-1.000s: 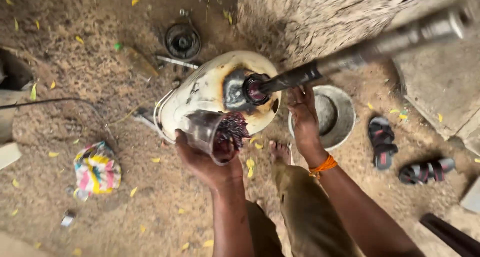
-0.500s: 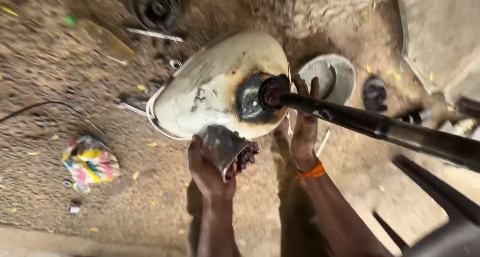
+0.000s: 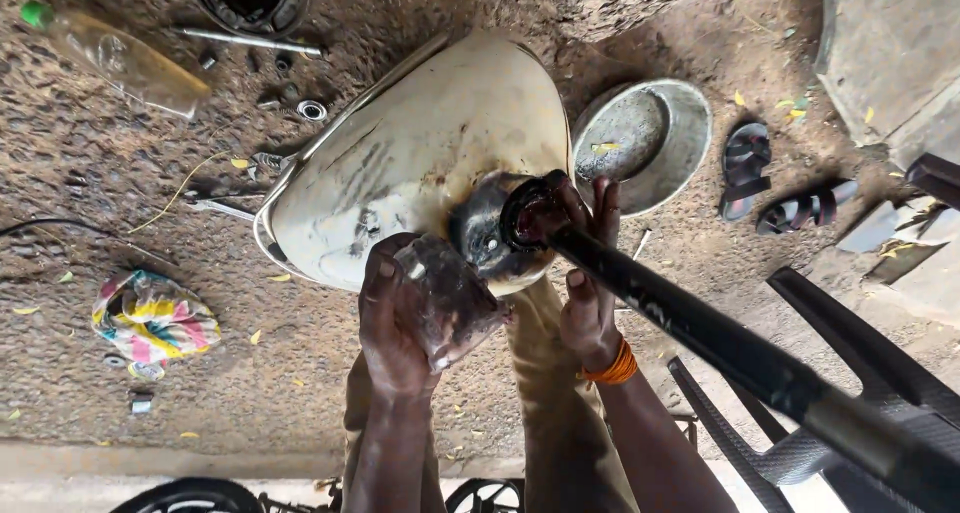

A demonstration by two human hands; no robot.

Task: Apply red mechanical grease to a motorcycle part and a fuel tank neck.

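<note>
Left hand [image 3: 400,323] fingers wrap a cut, grimy clear plastic cup [image 3: 450,298], tilted at the dark filler opening of a cream metal fuel tank [image 3: 410,163]. Right hand [image 3: 590,293] fingers curl around a long black rod [image 3: 700,328] entering that opening.

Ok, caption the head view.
Left hand tips a clear plastic cup at a cream metal fuel tank.

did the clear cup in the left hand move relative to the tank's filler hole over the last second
Yes. The cup in the left hand has tipped closer toward the filler hole of the cream tank; its rim now rests beside the opening.
</note>
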